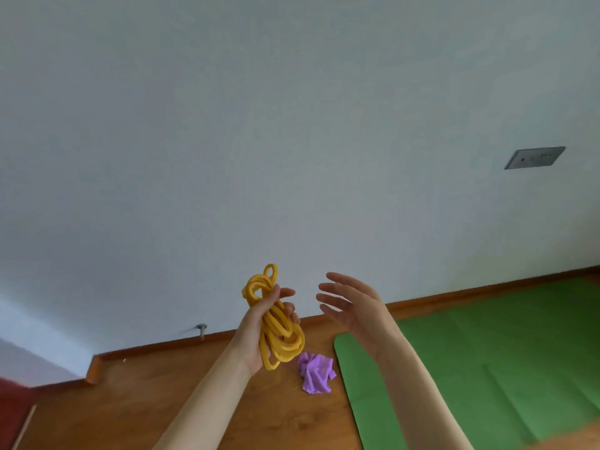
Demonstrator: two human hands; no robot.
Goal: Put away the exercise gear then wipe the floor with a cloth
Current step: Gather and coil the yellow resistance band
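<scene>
Early in the task, by the look of things. Gathered into a loose yellow bundle, the resistance tube [276, 319], gripped in the left hand [259, 332] at about 6 o'clock in the head view, fingers curled round the coils, held up in the air in front of the wall [292, 125]. Just beside it at 3 o'clock, the right hand [354, 311], fingers spread wide and relaxed, holding nothing, not touching the bundle. Coiled, then, but not yet stowed; no bag, box or shelf in sight to receive it.

Still laid out flat on the wooden floor [136, 397] at 4 o'clock, the green exercise mat [487, 358], unrolled, so judged as yet to be put away. Crumpled on the floor at 6 o'clock, just below the bundle and near the mat's rounded corner, the purple cloth [316, 373], untouched by either hand. Wiping therefore judged not begun.

Left to do: stow the tube, roll and store the mat, then pick up the cloth and wipe the boards.
</scene>
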